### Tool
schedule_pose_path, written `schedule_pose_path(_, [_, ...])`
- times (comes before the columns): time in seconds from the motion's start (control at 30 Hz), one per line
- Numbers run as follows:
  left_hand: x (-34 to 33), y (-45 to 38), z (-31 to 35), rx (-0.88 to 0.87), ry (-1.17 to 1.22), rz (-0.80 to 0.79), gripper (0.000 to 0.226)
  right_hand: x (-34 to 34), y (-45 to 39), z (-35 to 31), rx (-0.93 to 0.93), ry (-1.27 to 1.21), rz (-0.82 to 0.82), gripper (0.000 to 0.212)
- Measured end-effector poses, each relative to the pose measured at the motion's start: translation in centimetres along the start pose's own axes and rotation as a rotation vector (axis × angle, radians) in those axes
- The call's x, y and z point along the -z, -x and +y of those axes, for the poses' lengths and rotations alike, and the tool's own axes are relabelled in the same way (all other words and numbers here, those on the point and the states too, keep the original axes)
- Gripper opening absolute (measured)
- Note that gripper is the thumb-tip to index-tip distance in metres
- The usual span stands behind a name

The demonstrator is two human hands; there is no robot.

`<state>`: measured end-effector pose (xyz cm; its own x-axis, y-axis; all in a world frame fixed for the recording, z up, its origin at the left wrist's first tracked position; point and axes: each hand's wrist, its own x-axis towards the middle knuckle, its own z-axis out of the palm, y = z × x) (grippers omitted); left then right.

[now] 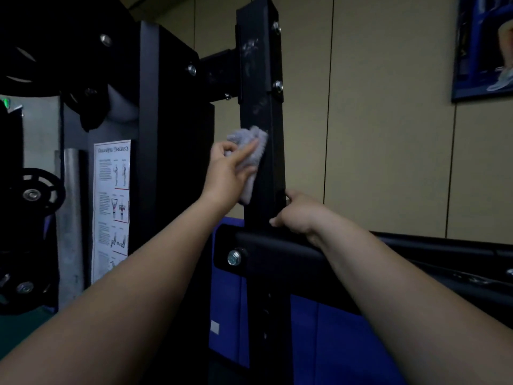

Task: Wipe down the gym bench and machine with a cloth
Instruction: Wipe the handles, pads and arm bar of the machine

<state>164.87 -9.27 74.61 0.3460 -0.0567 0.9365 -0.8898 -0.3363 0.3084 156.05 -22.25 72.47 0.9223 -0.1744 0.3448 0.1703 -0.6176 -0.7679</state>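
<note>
Two hands work apart: the left hand (pixel 230 170) presses a grey cloth (pixel 249 154) against the machine's black upright post (pixel 263 107), the right hand (pixel 298 213) grips that post lower down.

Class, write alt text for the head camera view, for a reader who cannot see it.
A person's left hand presses a grey cloth against a black upright post of a gym machine, while the right hand grips the post lower down. White smudges mark the post above the cloth, and a workout chart hangs to the left.
</note>
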Motion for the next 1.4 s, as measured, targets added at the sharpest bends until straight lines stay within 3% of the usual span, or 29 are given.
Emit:
schedule_pose_path(0.13, [1.2, -1.4, 0.0, 0.182, 0.023, 0.188, 0.048, -0.1, -0.5, 0.3, -0.005, -0.024, 0.009, 0.060])
schedule_pose_path(0.3, [-1.0, 1.1, -0.3, -0.352, -0.244, 0.105, 0.047, -0.7, -1.6, 0.0, 0.001, 0.084, 0.094, 0.056])
schedule_pose_path(0.4, [-2.1, -1.3, -0.7, -0.418, -0.349, 0.081, 0.041, -0.4, -2.8, -2.1, 0.042, 0.153, 0.217, 0.049])
schedule_pose_path(0.5, [-0.8, -5.2, -1.0, -0.310, -0.408, 0.091, 0.047, 0.7, -4.1, -4.5, 0.111, 0.092, 0.274, 0.058])
schedule_pose_path(0.57, [0.6, -7.4, -1.4, -0.223, -0.318, 0.106, 0.045, 1.3, -5.0, -5.4, 0.173, 0.083, 0.303, 0.070])
schedule_pose_path(0.7, [1.6, -6.4, -0.5, -0.357, -0.304, 0.196, 0.044, 1.3, -5.5, -4.5, 0.249, -0.076, 0.295, 0.083])
schedule_pose_path(0.83, [-0.4, -5.6, -0.5, -0.448, -0.487, 0.097, 0.045, 0.6, -5.5, -2.6, 0.344, -0.251, 0.273, 0.080])
schedule_pose_path(0.93, [-0.3, -8.0, -0.8, -0.289, -0.530, 0.139, 0.051, 0.6, -5.8, -1.9, 0.352, -0.261, 0.251, 0.079])
schedule_pose_path(1.07, [1.4, -10.9, 0.0, -0.055, -0.285, 0.283, 0.047, 0.7, -6.2, -1.5, 0.375, -0.289, 0.249, 0.078])
schedule_pose_path(1.2, [0.4, -11.9, 1.6, -0.266, -0.401, 0.180, 0.043, 0.8, -6.2, -1.6, 0.397, -0.271, 0.254, 0.077])
schedule_pose_path(1.3, [0.7, -13.7, 1.5, -0.178, -0.440, 0.151, 0.046, 0.9, -6.3, -1.7, 0.398, -0.273, 0.253, 0.077])
schedule_pose_path(1.4, [1.2, -14.6, 2.6, -0.157, -0.360, 0.225, 0.049, 0.8, -6.5, -1.6, 0.395, -0.293, 0.246, 0.077])
